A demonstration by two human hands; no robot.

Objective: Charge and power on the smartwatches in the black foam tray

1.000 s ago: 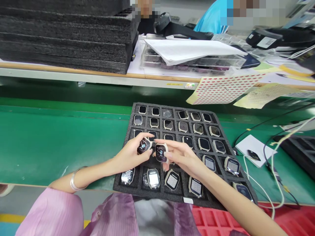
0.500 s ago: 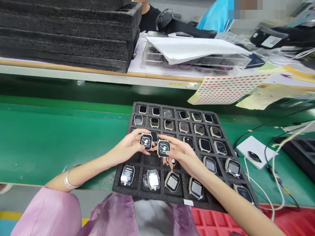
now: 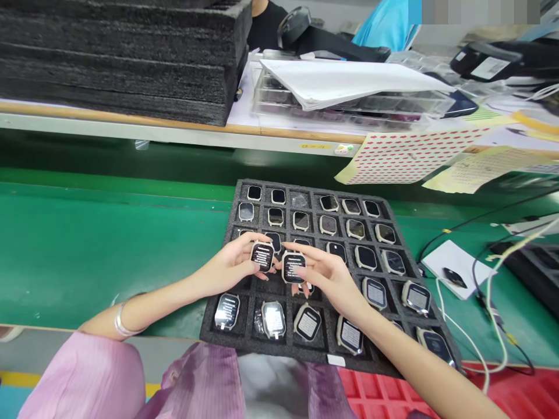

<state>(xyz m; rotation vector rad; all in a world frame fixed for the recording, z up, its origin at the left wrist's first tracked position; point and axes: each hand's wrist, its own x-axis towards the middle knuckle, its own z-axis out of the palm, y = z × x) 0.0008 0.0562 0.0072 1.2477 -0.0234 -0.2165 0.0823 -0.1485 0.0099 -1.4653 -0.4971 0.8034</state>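
My left hand (image 3: 233,263) grips a square smartwatch case (image 3: 262,256) between thumb and fingers, its screen facing me with lines of white text. Beside it, my right hand (image 3: 327,272) pinches a second smartwatch (image 3: 294,266), whose screen shows a similar text list. Neither watch has a strap. Both are held just above a black foam tray (image 3: 301,348) with square pockets. Several more watches lie in the pockets, some with dark screens, some with lit text, such as the watch (image 3: 308,323) in the front row. My hands and forearm hide part of the tray.
A stack of black foam trays (image 3: 117,64) stands on the raised shelf at left. Clear plastic trays under white paper (image 3: 349,78) are beside it. White cables (image 3: 498,314) and a white box (image 3: 456,267) lie on the green bench right. A red tray (image 3: 379,396) sits below. A person is across the shelf.
Both held watches' screens have switched from a clock face to a text list. My hands have barely moved, and the view has shifted slightly.
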